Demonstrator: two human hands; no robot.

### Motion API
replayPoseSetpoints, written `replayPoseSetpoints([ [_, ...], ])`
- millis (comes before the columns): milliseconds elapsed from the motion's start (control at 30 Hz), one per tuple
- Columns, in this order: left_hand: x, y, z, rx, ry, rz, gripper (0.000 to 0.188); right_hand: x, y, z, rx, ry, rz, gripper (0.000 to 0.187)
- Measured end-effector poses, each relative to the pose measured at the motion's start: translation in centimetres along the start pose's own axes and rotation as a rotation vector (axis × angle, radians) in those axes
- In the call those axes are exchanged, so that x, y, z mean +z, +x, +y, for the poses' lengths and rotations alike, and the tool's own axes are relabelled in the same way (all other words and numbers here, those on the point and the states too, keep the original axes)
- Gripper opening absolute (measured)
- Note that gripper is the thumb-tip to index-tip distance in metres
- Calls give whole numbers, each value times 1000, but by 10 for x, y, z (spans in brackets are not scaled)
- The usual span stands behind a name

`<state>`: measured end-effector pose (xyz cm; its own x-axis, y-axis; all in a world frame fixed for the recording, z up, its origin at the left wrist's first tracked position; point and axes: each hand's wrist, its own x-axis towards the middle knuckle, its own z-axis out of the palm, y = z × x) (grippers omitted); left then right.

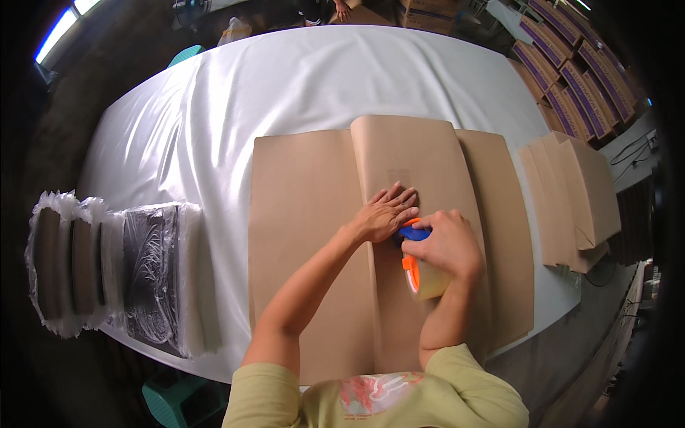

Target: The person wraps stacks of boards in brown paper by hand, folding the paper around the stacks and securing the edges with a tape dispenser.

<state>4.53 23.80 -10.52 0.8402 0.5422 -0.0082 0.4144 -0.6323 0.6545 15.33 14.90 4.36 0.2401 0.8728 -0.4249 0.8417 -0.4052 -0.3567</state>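
Observation:
A large sheet of brown kraft paper [303, 214] lies on the white-covered table, its sides folded inward so that a raised panel runs down the middle. My left hand [389, 214] rests flat on that folded panel, fingers spread. Right beside it, my right hand [449, 246] grips a blue and orange tape dispenser [410, 265] with a wide roll of clear tape. The dispenser's blue end meets the paper close to my left thumb. Whether tape is stuck down there is hidden by my hands.
Dark flat items wrapped in clear plastic [153, 278] stand at the table's left edge. Folded brown paper packets [571, 200] lie at the right. Beyond are stacked cartons [571, 78], and a green stool [175, 399] stands below the left edge. Another person's hand [342, 11] shows at the far side.

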Motion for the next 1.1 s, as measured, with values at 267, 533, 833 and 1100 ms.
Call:
replayPoseSetpoints([
  [267, 11, 7, -2, -148, 189, -129, 85, 43, -21, 26, -187, 60, 205, 54],
  [533, 13, 7, 8, -93, 176, -107, 92, 44, -48, 45, -156, 36, 111, 56],
  [833, 13, 0, 1, -62, 294, -64, 92, 67, -180, 54, 37, 11, -100, 56],
  [1100, 13, 5, 11, -37, 292, -31, 92, 30, -19, 91, 156, 74, -986, 36],
])
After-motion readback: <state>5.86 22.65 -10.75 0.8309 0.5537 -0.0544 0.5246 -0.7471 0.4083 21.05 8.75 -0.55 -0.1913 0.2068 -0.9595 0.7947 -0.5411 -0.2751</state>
